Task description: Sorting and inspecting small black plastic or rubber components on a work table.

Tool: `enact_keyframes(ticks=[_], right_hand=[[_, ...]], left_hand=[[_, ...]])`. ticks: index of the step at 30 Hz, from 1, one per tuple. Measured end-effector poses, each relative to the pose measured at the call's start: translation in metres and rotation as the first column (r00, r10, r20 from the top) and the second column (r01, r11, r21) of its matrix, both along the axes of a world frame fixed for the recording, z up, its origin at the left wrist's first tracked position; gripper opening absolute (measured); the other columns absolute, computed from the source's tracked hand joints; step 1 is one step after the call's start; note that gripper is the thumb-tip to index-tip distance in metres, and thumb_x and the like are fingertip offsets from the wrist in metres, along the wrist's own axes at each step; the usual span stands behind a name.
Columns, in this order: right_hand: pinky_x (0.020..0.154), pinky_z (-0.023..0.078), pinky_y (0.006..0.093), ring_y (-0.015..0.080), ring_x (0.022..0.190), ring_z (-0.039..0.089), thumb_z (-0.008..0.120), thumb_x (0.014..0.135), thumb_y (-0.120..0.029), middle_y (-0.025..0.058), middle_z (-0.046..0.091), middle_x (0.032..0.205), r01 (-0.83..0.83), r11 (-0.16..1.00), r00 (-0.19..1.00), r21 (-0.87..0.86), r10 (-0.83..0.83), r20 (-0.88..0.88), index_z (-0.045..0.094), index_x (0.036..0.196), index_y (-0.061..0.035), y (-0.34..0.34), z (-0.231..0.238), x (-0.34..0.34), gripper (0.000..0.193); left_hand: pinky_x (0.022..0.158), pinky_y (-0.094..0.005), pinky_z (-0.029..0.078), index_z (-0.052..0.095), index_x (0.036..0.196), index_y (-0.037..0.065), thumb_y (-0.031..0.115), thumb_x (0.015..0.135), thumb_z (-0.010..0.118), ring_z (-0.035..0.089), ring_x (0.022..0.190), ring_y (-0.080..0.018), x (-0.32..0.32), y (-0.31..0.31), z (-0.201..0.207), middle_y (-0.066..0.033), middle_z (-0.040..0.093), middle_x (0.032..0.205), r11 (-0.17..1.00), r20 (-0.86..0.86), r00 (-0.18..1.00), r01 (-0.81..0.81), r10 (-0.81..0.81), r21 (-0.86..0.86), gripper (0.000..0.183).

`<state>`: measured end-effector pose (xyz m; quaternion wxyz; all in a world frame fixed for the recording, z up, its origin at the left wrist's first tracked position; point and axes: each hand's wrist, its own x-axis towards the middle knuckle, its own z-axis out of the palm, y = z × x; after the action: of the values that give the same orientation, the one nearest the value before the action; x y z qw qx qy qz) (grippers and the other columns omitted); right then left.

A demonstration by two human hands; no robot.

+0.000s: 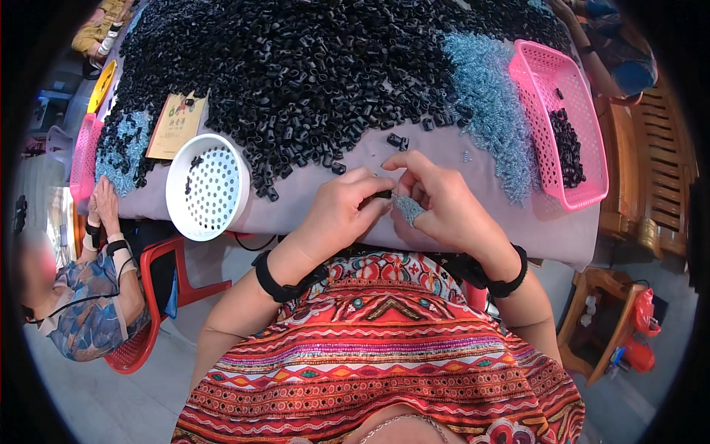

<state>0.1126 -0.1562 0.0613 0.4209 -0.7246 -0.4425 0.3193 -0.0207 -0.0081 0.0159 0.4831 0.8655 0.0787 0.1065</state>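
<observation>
My left hand (342,206) pinches a small black plastic piece (383,194) between thumb and fingertips. Close against it, my right hand (452,203) is curled around a cluster of small clear bluish plastic pieces (408,209), its fingertips near the black piece. Whether the two parts touch is hidden by my fingers. Just beyond my hands, a few loose black pieces (397,140) lie on the pale mauve cloth (370,155). A large heap of black hollow pieces (310,74) spreads over the far side of the table, with a heap of clear bluish pieces (497,111) at its right.
A white perforated basket (242,185) holding some black pieces stands to the left, beside a tan booklet (177,129). At right is a pink basket (551,166) with black pieces. Another person (96,296) sits at left on a red chair (151,296); another person's arm (603,70) shows far right.
</observation>
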Motion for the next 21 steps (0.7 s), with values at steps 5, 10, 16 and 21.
enact_keyframes(ticks=[5, 10, 16, 21], right_hand=[[0.058, 0.046, 0.0329, 0.0197, 0.060, 0.056, 0.064, 0.075, 0.002, 0.0095, 0.057, 0.069, -0.034, 0.999, 0.999, -0.034, 0.033, -0.041, 0.054, 0.120, -0.0023, 0.002, 0.001, 0.001, 0.047], [0.061, 0.041, 0.0214, 0.0054, 0.070, 0.049, 0.058, 0.070, 0.014, -0.0015, 0.053, 0.077, -0.070, 0.995, 0.985, -0.070, 0.058, -0.159, 0.052, 0.127, -0.0027, 0.001, -0.003, 0.004, 0.060], [0.066, 0.044, 0.0203, 0.0048, 0.074, 0.052, 0.065, 0.074, 0.011, -0.0032, 0.054, 0.079, -0.022, 0.999, 0.918, -0.043, 0.003, -0.396, 0.053, 0.129, -0.0026, -0.002, -0.012, 0.010, 0.057], [0.067, 0.047, 0.0204, 0.0049, 0.075, 0.055, 0.067, 0.075, 0.009, -0.0017, 0.058, 0.081, -0.156, 0.987, 0.877, -0.048, 0.116, -0.466, 0.056, 0.124, 0.0010, -0.002, -0.022, 0.021, 0.050]], left_hand=[[0.067, -0.0355, 0.052, 0.068, 0.104, 0.004, 0.008, 0.080, 0.072, 0.066, 0.078, -0.0283, -0.003, 0.000, -0.001, -0.0120, 0.067, 0.092, 0.994, 0.082, 0.997, -0.009, 0.000, 0.105, 0.024], [0.065, -0.0329, 0.052, 0.067, 0.100, 0.002, 0.007, 0.081, 0.071, 0.067, 0.074, -0.0237, -0.005, 0.001, -0.003, -0.0108, 0.067, 0.088, 0.953, 0.077, 0.988, 0.106, -0.133, 0.284, 0.020], [0.061, -0.0253, 0.048, 0.067, 0.096, 0.000, 0.003, 0.083, 0.069, 0.062, 0.069, -0.0110, -0.008, -0.003, -0.001, -0.0059, 0.064, 0.083, 0.969, -0.002, 0.995, 0.093, -0.096, -0.230, 0.013], [0.061, -0.0225, 0.048, 0.068, 0.099, 0.000, 0.002, 0.086, 0.068, 0.062, 0.069, -0.0077, -0.010, -0.004, -0.004, -0.0032, 0.067, 0.082, 0.919, -0.077, 0.995, 0.030, -0.065, -0.392, 0.013]])
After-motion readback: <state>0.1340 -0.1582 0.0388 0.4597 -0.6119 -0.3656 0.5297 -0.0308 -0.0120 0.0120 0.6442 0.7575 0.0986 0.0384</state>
